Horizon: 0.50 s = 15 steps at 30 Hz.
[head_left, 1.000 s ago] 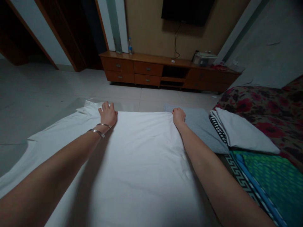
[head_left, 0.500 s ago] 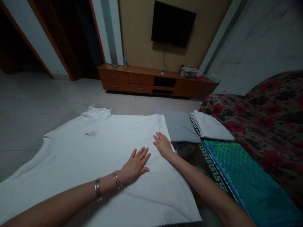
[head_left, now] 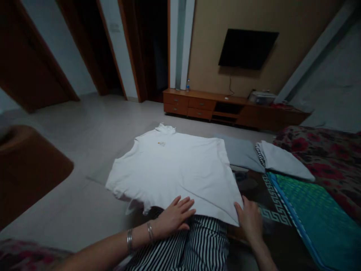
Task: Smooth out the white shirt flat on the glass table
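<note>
A white T-shirt with a small printed logo on its chest lies spread over a low table, its collar on the far left. My left hand, with silver bangles on the wrist, rests flat at the shirt's near edge, fingers spread. At the shirt's near right corner, my right hand grips the hem between thumb and fingers. The fingers under the cloth are partly hidden. Striped trousers on my own legs show just below the near edge.
Folded grey cloth, folded white cloth and green-blue folded fabric lie to the right on the dark patterned tabletop. A floral sofa stands behind them. Brown furniture is at the left, a TV cabinet across the room.
My right hand has moved from lying flat on the shirt to its near right corner and closed on the hem. My left hand has shifted to the near edge. The view has pulled back and turned left.
</note>
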Available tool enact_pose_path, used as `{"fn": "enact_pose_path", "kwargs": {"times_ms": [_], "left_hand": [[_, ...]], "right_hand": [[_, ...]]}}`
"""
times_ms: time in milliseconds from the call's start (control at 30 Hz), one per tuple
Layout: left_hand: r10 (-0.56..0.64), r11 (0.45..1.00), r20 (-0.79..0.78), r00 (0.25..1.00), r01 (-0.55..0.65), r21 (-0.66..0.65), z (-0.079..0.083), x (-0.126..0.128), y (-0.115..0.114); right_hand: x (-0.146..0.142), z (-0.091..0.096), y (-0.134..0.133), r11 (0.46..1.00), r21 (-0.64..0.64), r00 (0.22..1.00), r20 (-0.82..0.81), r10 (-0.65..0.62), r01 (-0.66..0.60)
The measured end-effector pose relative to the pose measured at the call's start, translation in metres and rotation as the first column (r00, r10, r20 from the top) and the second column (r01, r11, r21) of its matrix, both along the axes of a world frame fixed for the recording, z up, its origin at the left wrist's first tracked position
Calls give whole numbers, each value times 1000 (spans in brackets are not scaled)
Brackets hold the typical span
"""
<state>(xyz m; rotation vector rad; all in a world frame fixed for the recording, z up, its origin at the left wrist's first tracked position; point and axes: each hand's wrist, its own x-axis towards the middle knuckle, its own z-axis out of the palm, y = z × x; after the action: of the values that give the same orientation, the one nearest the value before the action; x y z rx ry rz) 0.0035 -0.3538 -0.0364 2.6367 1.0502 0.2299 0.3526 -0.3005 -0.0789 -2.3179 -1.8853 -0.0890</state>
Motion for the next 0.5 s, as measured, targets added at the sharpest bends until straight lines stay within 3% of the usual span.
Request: {"fn": "enact_pose_path", "kwargs": {"times_ms": [100,167,233,267,300,367,433,467,500], "left_hand": [[136,991,59,989,-136,1,1,-22,-35],[236,970,148,960,-242,23,-4,-42,-51],[405,897,295,866,-438,55,-12,-66,-61],[506,821,384,772,-568,61,-16,-80,-65],[602,710,473,643,-702,52,-20,-95,-66],[729,403,617,297,-914,-37,-25,-126,-65],[736,77,670,-99,-971,-227,-28,-156,-58],[710,-14,653,-262,-933,-359,-29,-168,-53],[688,-29,622,-374,-870,-492,-29,-177,-48]], "right_hand": [[0,-11,-53,996,-47,996,-43,-75,73],[0,-14,-70,994,-60,990,-97,-99,93],[3,-14,-72,993,-82,983,-158,-99,87],[6,-13,-69,993,-96,978,-187,-91,74],[8,-12,-65,992,-110,974,-213,-82,60],[13,-7,-58,989,-137,965,-246,-86,53],[14,-2,-53,984,-153,956,-264,-125,86],[13,1,-52,981,-159,949,-278,-151,110],[11,3,-52,978,-166,939,-296,-174,129]]}}
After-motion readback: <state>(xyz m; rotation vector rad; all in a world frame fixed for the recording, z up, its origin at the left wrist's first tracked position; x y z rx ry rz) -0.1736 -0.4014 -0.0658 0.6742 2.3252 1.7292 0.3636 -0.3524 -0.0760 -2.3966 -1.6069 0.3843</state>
